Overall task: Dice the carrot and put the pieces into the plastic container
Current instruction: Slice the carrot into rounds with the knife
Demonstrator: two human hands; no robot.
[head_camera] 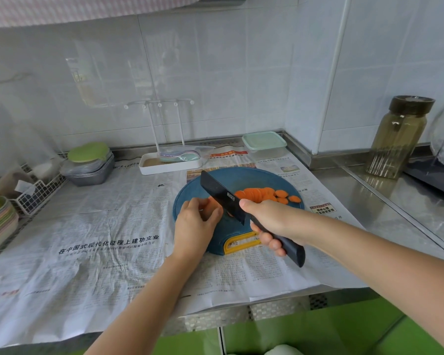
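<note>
On the round blue cutting board [241,175] lie several orange carrot slices [264,194], fanned out to the right of the blade. My left hand [196,221] curls over the uncut carrot piece [210,204] and holds it against the board. My right hand [272,219] grips the handle of a black knife [221,196], whose blade stands across the board just right of my left fingers. The plastic container [265,144], with a pale green lid on it, stands behind the board near the wall corner.
Newspaper [100,239] covers the steel counter. A white tray with a rack [168,162] sits behind the board. Stacked grey trays under a green lid [89,165] and a wire basket [36,193] are at left. A glass jar [400,137] stands at right.
</note>
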